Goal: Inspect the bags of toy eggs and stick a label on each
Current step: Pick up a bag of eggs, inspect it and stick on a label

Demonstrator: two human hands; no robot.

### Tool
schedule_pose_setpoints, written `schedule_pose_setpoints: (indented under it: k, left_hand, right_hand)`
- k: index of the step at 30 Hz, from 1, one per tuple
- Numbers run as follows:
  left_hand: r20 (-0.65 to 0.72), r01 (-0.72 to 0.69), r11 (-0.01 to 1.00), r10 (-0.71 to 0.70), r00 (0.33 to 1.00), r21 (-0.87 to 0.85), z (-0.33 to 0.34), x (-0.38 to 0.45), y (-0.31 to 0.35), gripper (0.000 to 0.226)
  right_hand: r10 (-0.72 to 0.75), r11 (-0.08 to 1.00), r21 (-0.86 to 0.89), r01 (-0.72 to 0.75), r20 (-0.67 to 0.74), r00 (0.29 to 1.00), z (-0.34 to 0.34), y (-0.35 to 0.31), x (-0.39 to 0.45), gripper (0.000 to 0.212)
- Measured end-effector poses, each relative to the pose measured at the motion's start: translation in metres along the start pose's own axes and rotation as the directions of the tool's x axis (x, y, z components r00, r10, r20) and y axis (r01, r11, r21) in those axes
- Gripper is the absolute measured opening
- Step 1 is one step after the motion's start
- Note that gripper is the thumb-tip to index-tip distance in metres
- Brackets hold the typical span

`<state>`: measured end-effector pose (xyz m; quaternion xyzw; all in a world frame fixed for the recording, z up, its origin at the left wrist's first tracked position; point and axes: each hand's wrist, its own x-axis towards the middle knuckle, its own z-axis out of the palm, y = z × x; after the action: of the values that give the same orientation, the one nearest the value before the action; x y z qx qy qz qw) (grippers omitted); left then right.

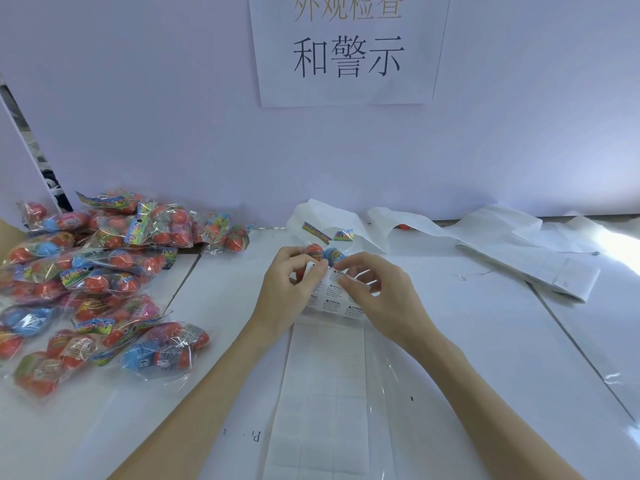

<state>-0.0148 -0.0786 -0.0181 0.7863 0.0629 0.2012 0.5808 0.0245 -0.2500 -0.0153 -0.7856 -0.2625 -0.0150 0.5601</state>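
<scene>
My left hand (285, 285) holds a clear bag of toy eggs (323, 249) with a red and a blue egg showing above my fingers, together with the top of a strip of warning labels (334, 299). My right hand (375, 289) pinches a label at the strip's upper edge, thumb and forefinger together. The strip's peeled backing (318, 393) runs down the white table (485, 341) toward me. The bag's coloured header card (317, 232) sticks up behind my hands.
A large heap of bagged toy eggs (93, 271) covers the table's left side. Used white backing paper (502, 237) lies crumpled along the back right. A paper sign (346, 53) hangs on the wall ahead.
</scene>
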Motion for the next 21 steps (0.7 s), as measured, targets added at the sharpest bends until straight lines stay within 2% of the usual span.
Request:
schedule_pose_setpoints:
  k: [12, 17, 21]
  left_hand:
    - [-0.031, 0.019, 1.0, -0.019, 0.999, -0.001, 0.0011, 0.0026, -0.0024, 0.03]
    - [-0.046, 0.041, 0.999, -0.043, 0.998, -0.027, 0.0008, 0.0026, -0.0004, 0.029]
    - [-0.047, 0.037, 0.999, -0.038, 0.998, -0.021, 0.0002, 0.0023, 0.0004, 0.032]
  right_hand:
    - [-0.026, 1.0, 0.004, 0.026, -0.041, 0.999, 0.0023, 0.0011, -0.0009, 0.022]
    - [-0.038, 0.997, 0.071, 0.042, -0.057, 0.998, 0.001, -0.0015, -0.003, 0.039]
    - [-0.025, 1.0, -0.019, 0.024, -0.053, 0.998, 0.0031, 0.0015, -0.0014, 0.022]
